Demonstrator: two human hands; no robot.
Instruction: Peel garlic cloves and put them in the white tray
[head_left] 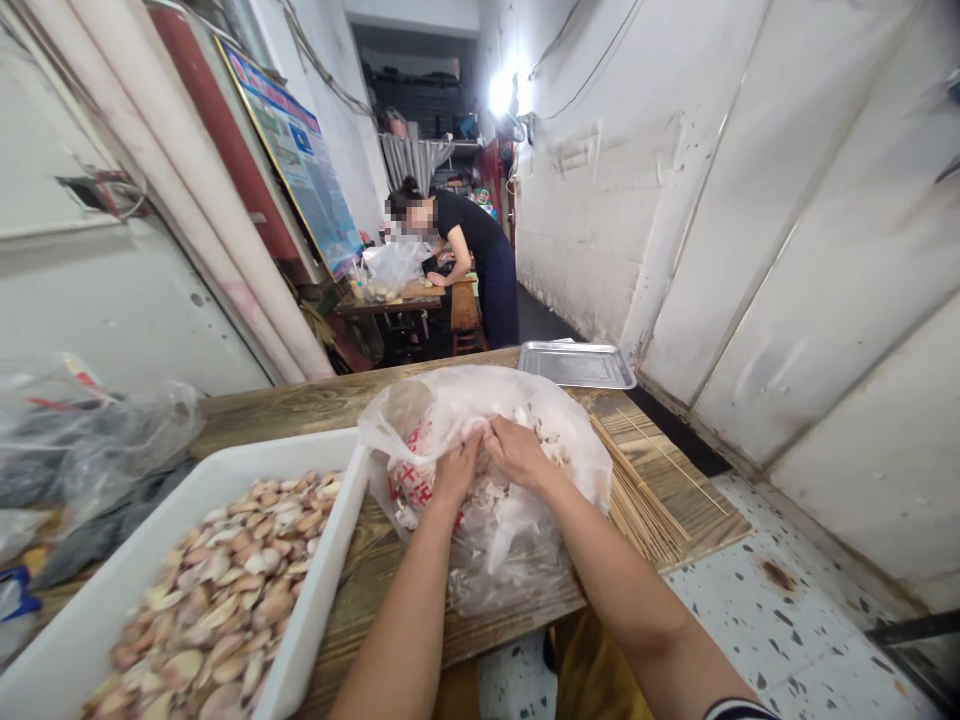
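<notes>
A large translucent plastic bag [420,400] with red printing sits on the wooden table in front of me, its mouth open. Pale flaky scraps [495,492], like garlic skins, fill part of it. My left hand [459,468] and my right hand [519,452] meet over the bag's middle, fingers bent and fingertips close together. Both appear closed on a gathered part of the bag's film; the fingertips are partly hidden. To the left, a white plastic tub [330,560] holds many unpeeled garlic cloves [240,580].
Thin bamboo skewers [645,510] lie on the wooden table [277,405], right of the bag. A metal tray [577,365] rests at the far edge. Crumpled plastic bags [112,430] lie at left. Farther back, a person [480,240] bends over another table.
</notes>
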